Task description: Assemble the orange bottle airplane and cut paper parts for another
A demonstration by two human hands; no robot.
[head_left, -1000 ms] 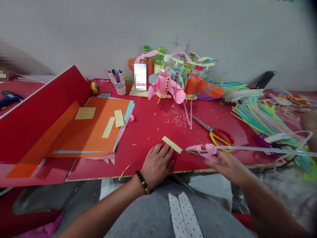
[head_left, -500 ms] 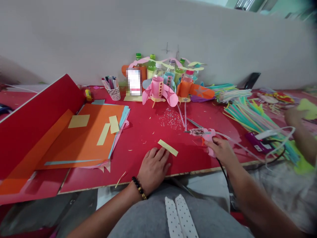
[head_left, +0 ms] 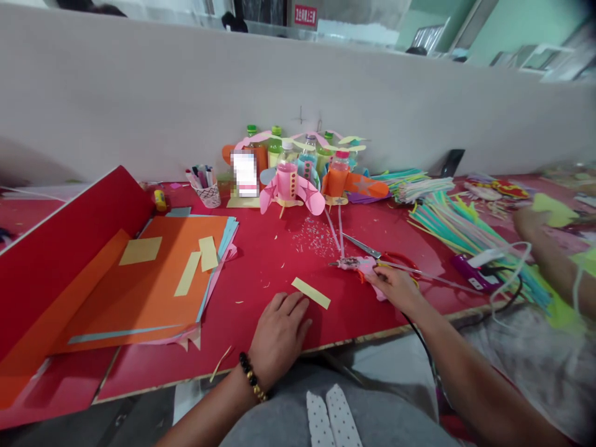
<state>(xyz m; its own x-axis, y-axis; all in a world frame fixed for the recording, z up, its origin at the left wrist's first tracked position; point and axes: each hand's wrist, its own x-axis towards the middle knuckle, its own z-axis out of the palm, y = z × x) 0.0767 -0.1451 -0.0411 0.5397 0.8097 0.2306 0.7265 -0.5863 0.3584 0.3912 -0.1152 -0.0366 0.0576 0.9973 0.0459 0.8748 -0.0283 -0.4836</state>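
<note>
Gripping the pink glue gun [head_left: 357,265] by its handle: right hand [head_left: 395,288], fingers wrapped, nozzle pointing left above the red table [head_left: 261,261]. Left hand [head_left: 280,332] is palm-down on the near side, fingers loosely spread, grasping nothing; fingertips are at the near edge of the pale yellow strip [head_left: 311,293], can't say whether they press on it. Strip lies flat between left hand and gun, apart from the nozzle. Handling, my read: gun is rigid, fairly light, with some drag from the black cord [head_left: 419,335] on the near side and the long translucent stick [head_left: 442,281] running out right. Hold by the handle only; nozzle probably hot. Strip should be near weightless, bendy, easy to crease or slide; pin one end or lift by the edges. Just beyond the gun: scissors [head_left: 362,246], handles partly hidden. Farther, bottle models [head_left: 287,177] with paper wings, likely light and tippy; take them by the body, wings would bend. Left: orange paper [head_left: 158,292] with yellow pieces [head_left: 187,274] on top. Far right: another person's hand [head_left: 531,220] at a yellow-green piece [head_left: 554,210].
</note>
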